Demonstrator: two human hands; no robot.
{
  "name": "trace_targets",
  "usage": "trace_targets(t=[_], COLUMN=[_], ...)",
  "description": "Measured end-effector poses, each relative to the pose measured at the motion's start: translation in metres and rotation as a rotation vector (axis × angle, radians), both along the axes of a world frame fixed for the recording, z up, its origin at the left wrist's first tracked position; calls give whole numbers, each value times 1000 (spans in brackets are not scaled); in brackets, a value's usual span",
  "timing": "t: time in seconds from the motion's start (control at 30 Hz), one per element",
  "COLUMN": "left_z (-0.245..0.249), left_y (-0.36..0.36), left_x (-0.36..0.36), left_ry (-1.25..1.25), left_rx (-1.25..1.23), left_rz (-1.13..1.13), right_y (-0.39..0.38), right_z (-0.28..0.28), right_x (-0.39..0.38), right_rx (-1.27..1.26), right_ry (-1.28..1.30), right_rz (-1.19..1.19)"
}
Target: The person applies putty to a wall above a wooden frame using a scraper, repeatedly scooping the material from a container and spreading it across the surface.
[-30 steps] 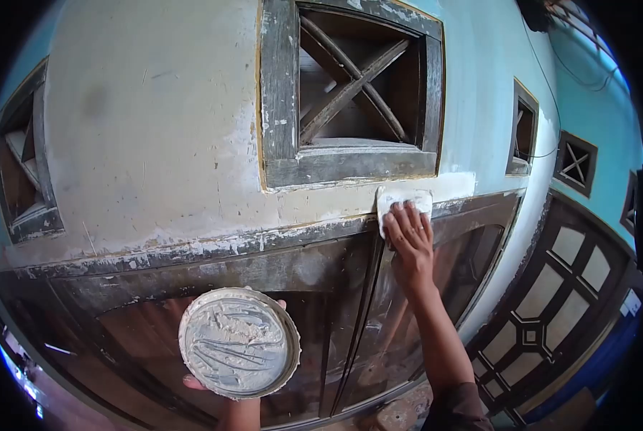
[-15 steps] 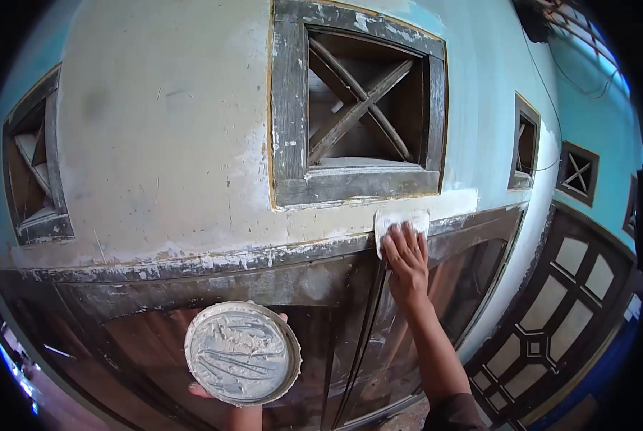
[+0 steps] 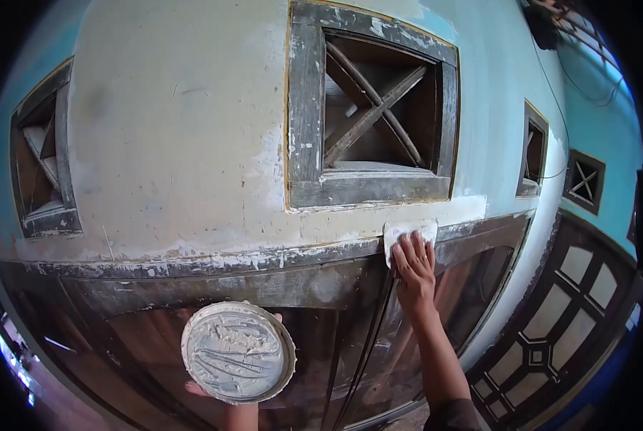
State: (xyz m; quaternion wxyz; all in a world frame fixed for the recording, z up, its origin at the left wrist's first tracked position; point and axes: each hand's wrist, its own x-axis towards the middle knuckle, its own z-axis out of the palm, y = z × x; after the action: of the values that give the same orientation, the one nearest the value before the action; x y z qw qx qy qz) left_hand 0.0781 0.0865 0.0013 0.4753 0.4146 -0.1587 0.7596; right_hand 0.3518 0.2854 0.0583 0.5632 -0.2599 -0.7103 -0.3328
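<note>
My left hand (image 3: 196, 388) is mostly hidden beneath a round, shallow lid-like tray (image 3: 239, 352) and supports it from below; fingertips show at its rim. Creamy off-white putty (image 3: 236, 337) is smeared across the tray, with scrape marks through it. Held under the spread fingers of my right hand (image 3: 415, 267) is a flat, whitish putty spreader (image 3: 410, 234). It lies against the lower edge of the wall (image 3: 192, 172), where this meets the dark wooden frame (image 3: 300, 255). A fresh white strip of putty (image 3: 458, 209) runs along the wall right of the spreader.
Above my right hand is a square wooden vent frame (image 3: 305, 190) with crossed slats. Glazed wooden panels (image 3: 307, 337) stand below the wall, behind the tray. To the right are a panelled door (image 3: 544, 330) and a hanging cable (image 3: 551, 86).
My view has shifted, so the wall and vent sit further right. The spreader and my right hand are slightly lower against the wall's edge. The tray stays in my left hand.
</note>
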Motion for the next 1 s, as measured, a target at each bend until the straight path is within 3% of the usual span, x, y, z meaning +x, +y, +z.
trace_targets(t=[0.13,0.23,0.3,0.57,0.67,0.77,1.0], left_z=[-9,-6,-3,-1,3,3,13], left_y=[-7,-6,-4,-11,-8,-8,-14], left_x=[-1,-3,0,-5,-6,-7,-4], left_ry=[-3,-9,-50,-80,-86,-16,-34], left_rx=[-41,-38,-55,-75,-12,-43,15], left_rz=[25,47,166,264,261,237,311], right_y=[-21,-29,-27,-11,-26,-28,-12], right_z=[-8,16,34,-15,3,31,-8], right_x=[12,8,2,9,11,-4,0], right_rx=[59,135,56,-63,81,69,8], right_ry=[19,97,60,-6,65,69,5], right_rz=[39,20,-32,-36,20,14,29])
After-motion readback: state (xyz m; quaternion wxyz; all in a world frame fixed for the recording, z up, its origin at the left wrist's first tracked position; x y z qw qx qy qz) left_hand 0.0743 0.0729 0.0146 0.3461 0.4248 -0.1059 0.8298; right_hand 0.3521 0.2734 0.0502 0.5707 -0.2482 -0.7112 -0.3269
